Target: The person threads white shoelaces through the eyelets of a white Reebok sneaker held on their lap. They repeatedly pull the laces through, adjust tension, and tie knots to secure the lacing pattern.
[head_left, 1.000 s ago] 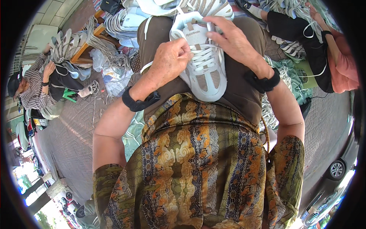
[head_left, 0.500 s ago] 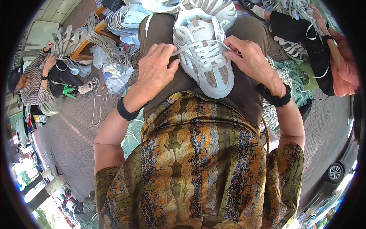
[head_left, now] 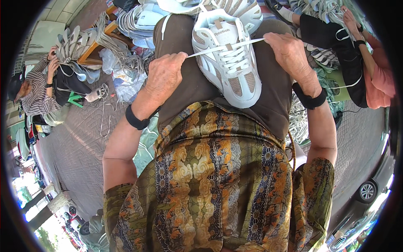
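A white and grey sneaker (head_left: 228, 59) with brown mesh patches rests on my lap, its toe pointing toward me. White laces run in rows across its tongue. To the left of the shoe, my left hand (head_left: 166, 75) pinches one part of the shoelace (head_left: 210, 50). On the right, my right hand (head_left: 287, 54) grips another part, with its knuckles up. The lace stretches taut and nearly straight between both hands, over the upper rows. Each wrist wears a black band. My fingertips are partly hidden behind the hands.
Beyond my knees lie more shoe uppers (head_left: 247, 14) and stacked pale shoe parts (head_left: 136, 25). Plastic bags (head_left: 126, 82) stand at left by a wooden frame (head_left: 94, 52). One person (head_left: 40, 90) sits at left, another (head_left: 375, 75) at right, both handling shoe parts. A car (head_left: 367, 189) stands at lower right.
My hands have moved apart, the right one outward and up, the left slightly outward and down. The lace between them has gone from loose to taut. The shoe has shifted slightly right.
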### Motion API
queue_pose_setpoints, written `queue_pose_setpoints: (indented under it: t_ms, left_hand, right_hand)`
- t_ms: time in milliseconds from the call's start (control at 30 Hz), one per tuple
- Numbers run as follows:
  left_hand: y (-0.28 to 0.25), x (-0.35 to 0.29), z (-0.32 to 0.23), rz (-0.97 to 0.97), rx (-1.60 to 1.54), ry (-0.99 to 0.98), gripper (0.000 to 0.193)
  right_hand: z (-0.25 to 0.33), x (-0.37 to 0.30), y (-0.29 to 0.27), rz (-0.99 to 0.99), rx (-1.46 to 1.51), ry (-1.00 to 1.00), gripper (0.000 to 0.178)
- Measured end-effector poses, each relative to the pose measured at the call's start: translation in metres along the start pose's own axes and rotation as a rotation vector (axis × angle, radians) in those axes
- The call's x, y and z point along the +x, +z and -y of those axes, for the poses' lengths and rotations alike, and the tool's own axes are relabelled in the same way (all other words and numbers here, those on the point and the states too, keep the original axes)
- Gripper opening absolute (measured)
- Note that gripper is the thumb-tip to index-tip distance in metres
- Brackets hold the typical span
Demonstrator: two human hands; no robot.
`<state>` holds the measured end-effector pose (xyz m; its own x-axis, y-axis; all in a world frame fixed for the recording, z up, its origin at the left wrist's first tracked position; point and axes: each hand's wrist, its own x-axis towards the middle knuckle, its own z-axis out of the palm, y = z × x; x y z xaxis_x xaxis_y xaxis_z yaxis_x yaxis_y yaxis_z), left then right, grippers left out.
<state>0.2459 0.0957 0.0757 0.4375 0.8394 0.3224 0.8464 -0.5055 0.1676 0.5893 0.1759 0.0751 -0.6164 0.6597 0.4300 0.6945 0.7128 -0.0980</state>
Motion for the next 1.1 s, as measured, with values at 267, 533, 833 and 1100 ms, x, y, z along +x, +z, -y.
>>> queue_pose_setpoints:
  t_ms: [267, 533, 833, 1100]
  left_hand:
    - [-0.014, -0.015, 0.019, -0.035, 0.15, -0.083, 0.01]
    - [-0.046, -0.118, 0.087, 0.176, 0.456, -0.366, 0.002]
    - [-0.035, -0.282, 0.151, 0.417, 0.378, -0.723, 0.019]
    - [-0.015, -0.324, 0.162, 0.378, 0.313, -0.854, 0.023]
  right_hand:
    - [-0.016, -0.016, -0.03, -0.001, -0.104, -0.011, 0.006]
    - [-0.065, -0.101, -0.054, 0.13, -0.322, 0.308, 0.008]
    - [-0.123, -0.265, -0.056, 0.254, -0.298, 0.72, 0.01]
    - [-0.111, -0.326, -0.059, 0.192, -0.227, 0.995, 0.019]
